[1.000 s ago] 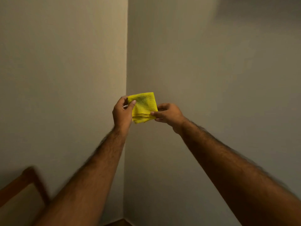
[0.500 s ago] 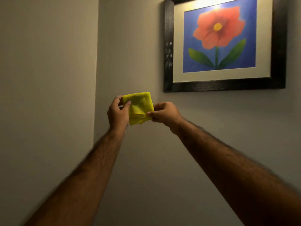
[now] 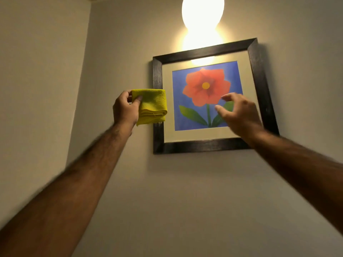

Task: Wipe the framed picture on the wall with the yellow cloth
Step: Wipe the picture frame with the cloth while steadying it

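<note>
**Folded cloth held at the frame's left edge**

The left hand (image 3: 126, 108) pinches a folded yellow cloth (image 3: 153, 106), thumb on the near face and fingers closed behind it. The cloth is a thick, roughly square pad, its face turned toward the camera; the rolled fold runs left to right along its lower part, and the loose layered edges hang just below that. Its right side overlaps the left rail of the framed picture (image 3: 259, 86), about mid-height; whether cloth and frame actually touch is hard to tell from this angle.

The right hand (image 3: 239, 115) is empty, fingers spread and curled apart, raised in front of the lower right part of the picture, covering the lower right corner of the mat. It is slightly blurred.

The picture hangs on the far wall (image 3: 185, 201), nearly square, in a dark frame with a pale mat around a red flower on blue. It looks tilted, top leaning right. A glowing lamp (image 3: 203, 12) shines directly above it.
</note>
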The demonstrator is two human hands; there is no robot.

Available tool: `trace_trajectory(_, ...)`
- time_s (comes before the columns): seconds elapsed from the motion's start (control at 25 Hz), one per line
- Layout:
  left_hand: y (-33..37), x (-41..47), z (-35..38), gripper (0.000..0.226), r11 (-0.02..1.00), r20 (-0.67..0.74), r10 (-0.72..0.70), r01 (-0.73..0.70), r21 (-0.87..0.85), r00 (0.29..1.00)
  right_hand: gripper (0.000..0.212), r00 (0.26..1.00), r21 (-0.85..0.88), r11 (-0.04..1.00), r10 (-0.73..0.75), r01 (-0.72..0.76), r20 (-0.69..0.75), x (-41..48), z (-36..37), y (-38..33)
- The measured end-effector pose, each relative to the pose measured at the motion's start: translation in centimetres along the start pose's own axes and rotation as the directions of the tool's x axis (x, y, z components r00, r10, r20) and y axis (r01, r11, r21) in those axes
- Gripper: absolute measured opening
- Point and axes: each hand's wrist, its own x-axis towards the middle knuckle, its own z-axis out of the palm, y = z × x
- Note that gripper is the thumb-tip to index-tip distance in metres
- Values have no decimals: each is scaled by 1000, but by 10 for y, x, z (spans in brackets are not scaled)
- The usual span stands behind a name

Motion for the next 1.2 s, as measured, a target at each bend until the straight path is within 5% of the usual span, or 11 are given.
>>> trace_trajectory(0.16, 14, 27, 43, 31, 990, -9, 86, -84, 114, 996, 60, 994, -297, 953, -77, 53, -71, 43, -40, 65)
trace_trajectory(0.32, 10, 26, 68, 34, 940, -50, 157, -134, 314, 986, 77, 998, -403, 913, -69, 63, -1, 59, -45, 101)
trace_trajectory(0.4, 8, 21, 72, 36, 849, -59, 332, -270, 455, 942, 87, 998, -432, 900, -31, 55, 63, 56, -38, 114)
trace_trajectory(0.52, -3, 9, 80, 24, 678, 147, 553, -545, 493, 821, 101, 997, -442, 895, -18, 49, 74, 49, -22, 131)
trace_trajectory(0.8, -50, -53, 69, 79, 712, 327, 502, -597, 369, 801, 105, 989, -465, 880, -137, 96, -55, 49, 5, 154)
trace_trajectory(1.04, -93, -151, 45, 81, 710, 352, 436, -557, 430, 828, 106, 988, -448, 888, -145, 108, -49, 51, 8, 158)
trace_trajectory(1.2, -88, -134, 48, 87, 697, 367, 433, -564, 442, 823, 107, 988, -440, 891, -146, 111, -46, 49, 6, 153)
